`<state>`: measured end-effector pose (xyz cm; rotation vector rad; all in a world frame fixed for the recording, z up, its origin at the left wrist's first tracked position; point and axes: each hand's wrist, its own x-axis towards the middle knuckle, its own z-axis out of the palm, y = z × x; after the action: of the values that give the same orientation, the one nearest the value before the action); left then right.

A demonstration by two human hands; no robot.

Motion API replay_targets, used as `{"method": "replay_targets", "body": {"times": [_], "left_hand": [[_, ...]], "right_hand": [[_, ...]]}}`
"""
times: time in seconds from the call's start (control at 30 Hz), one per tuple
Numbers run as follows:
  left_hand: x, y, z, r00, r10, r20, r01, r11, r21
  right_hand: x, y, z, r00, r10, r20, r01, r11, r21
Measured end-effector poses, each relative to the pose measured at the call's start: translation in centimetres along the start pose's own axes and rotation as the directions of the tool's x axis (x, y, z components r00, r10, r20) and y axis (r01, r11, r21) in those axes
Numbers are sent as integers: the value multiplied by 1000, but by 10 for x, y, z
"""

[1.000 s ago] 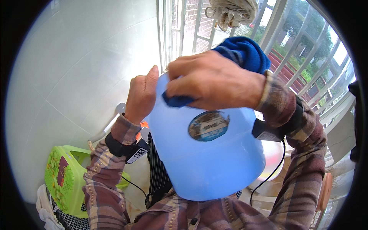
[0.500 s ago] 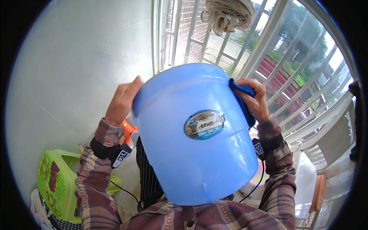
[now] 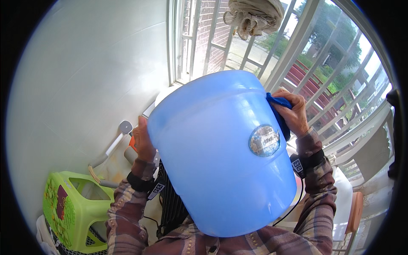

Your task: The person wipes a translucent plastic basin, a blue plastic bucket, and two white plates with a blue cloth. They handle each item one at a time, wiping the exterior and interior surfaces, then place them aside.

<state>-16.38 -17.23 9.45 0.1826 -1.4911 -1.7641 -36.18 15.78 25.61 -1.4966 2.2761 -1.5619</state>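
A large blue plastic bucket (image 3: pixel 216 170) fills the middle of the view, lying tilted with its banded end away from me and its other end against my chest. A worn oval sticker (image 3: pixel 264 140) shows on the right part of its side. My left hand (image 3: pixel 144 139) grips the bucket's left edge near the band, the fingers partly hidden behind it. At the right edge, my right hand (image 3: pixel 292 111) is closed on a dark blue cloth (image 3: pixel 280 114) pressed to the bucket. The inside of the bucket is out of sight.
A green plastic stool (image 3: pixel 76 208) stands at lower left beside a pale wall (image 3: pixel 93 76). Between stool and bucket lie a grey-white long-handled tool (image 3: pixel 114 142) and something orange (image 3: pixel 131 143). A barred window (image 3: pixel 255 59) is ahead, with a beige cloth bundle (image 3: pixel 257 17) hanging there.
The bucket has turned, carrying its sticker to the right. My left hand has moved down along the left edge, and my right hand with the cloth has shifted slightly right.
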Motion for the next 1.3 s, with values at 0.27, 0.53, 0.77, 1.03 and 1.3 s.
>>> {"method": "replay_targets", "body": {"times": [0.27, 0.53, 0.77, 1.03, 1.3], "left_hand": [[-2, 21, -3, 996, 33, 81, -38, 998, 56], [-1, 63, 32, 996, 58, 70, -71, 977, 201], [4, 93, 62, 981, 130, 143, -169, 934, 315], [-11, 111, 64, 963, 212, 164, -261, 880, 396], [-15, 114, 67, 966, 220, 137, -256, 883, 393]], "right_hand": [[34, -63, 8, 923, -304, 237, 340, 932, -129], [71, -126, 67, 699, -477, 532, 651, 732, -199], [72, -162, 134, 484, -406, 775, 828, 498, -257], [96, -142, 92, 682, -264, 682, 623, 698, -353], [114, -78, 43, 945, -86, 314, 234, 852, -468]]}}
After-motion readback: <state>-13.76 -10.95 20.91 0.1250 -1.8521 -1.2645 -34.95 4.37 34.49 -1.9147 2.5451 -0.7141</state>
